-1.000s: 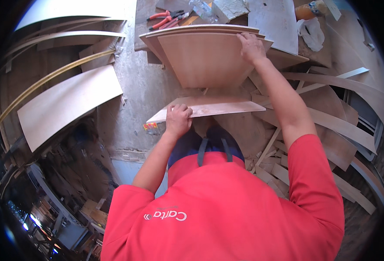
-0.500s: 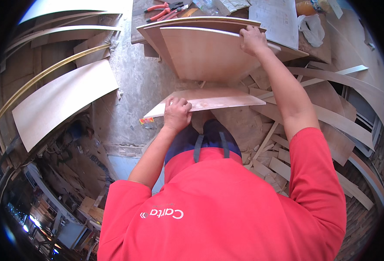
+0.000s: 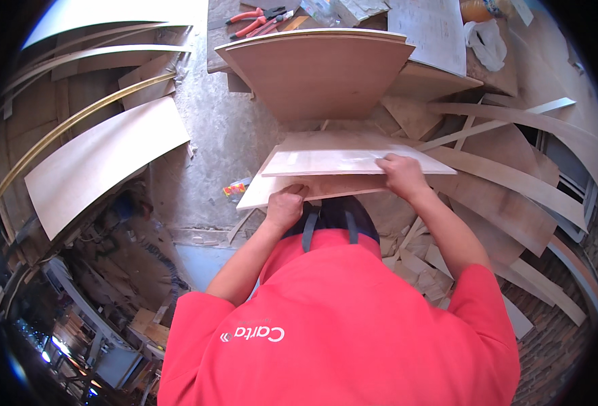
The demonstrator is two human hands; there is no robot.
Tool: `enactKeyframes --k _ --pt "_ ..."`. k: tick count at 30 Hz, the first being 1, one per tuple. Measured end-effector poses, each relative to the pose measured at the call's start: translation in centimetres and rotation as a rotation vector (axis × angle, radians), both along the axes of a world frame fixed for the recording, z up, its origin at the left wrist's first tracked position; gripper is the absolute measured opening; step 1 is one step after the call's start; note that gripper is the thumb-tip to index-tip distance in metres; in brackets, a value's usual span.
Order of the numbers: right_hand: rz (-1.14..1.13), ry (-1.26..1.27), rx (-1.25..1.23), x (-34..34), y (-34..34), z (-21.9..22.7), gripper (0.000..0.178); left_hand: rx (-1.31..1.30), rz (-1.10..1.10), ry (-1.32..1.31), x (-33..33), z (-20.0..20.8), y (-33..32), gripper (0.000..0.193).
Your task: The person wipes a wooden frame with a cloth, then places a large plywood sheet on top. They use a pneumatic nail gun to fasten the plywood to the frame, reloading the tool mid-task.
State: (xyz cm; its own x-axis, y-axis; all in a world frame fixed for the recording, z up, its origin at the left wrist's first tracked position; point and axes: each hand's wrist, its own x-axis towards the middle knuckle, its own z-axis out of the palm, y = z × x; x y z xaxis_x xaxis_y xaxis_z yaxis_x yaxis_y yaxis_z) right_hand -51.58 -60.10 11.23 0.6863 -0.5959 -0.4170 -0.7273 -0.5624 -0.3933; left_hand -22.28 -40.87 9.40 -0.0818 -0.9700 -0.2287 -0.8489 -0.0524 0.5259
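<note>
My left hand [image 3: 286,206] is closed on the near edge of a pale plywood panel [image 3: 261,192], left of its middle. A second plywood panel [image 3: 346,161] lies tilted above it and overlaps most of it; a gap shows between their near edges. My right hand [image 3: 404,176] grips the near edge of this upper panel, toward its right end. My thumb and fingers close over the edge, with the undersides hidden. Just beyond, browner plywood panels [image 3: 322,78] lean upright against a table.
On the table lie red-handled pliers [image 3: 248,27], a paper sheet [image 3: 427,40] and a white plastic bag [image 3: 486,44]. Wood strips and offcuts [image 3: 508,176] crowd the right side. A curved-looking pale panel [image 3: 107,162] stands at left. A small red-and-yellow packet [image 3: 234,190] lies on the floor.
My right hand has drawn the pale front panel away from the leaning stack, toward me and over the other panel. My left hand and its panel have come slightly nearer and right.
</note>
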Motion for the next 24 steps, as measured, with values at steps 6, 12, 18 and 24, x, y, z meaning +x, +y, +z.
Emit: enactKeyframes --k 6,12,18,24 --pt "-0.302 0.027 -0.082 -8.8 -1.3 10.1 0.033 0.023 -0.115 -0.021 2.7 -0.5 -4.3 0.028" --pt "-0.622 0.153 -0.116 -15.4 0.5 19.6 0.023 -0.016 -0.212 -0.059 5.4 0.7 -10.2 0.019" --pt "-0.966 0.312 -0.19 -17.5 9.1 24.0 0.02 0.021 -0.256 -0.028 7.1 -0.3 -17.8 0.019" --pt "-1.277 0.475 -0.261 -14.2 22.5 24.4 0.026 0.088 -0.298 -0.097 9.3 -2.1 -23.5 0.02"
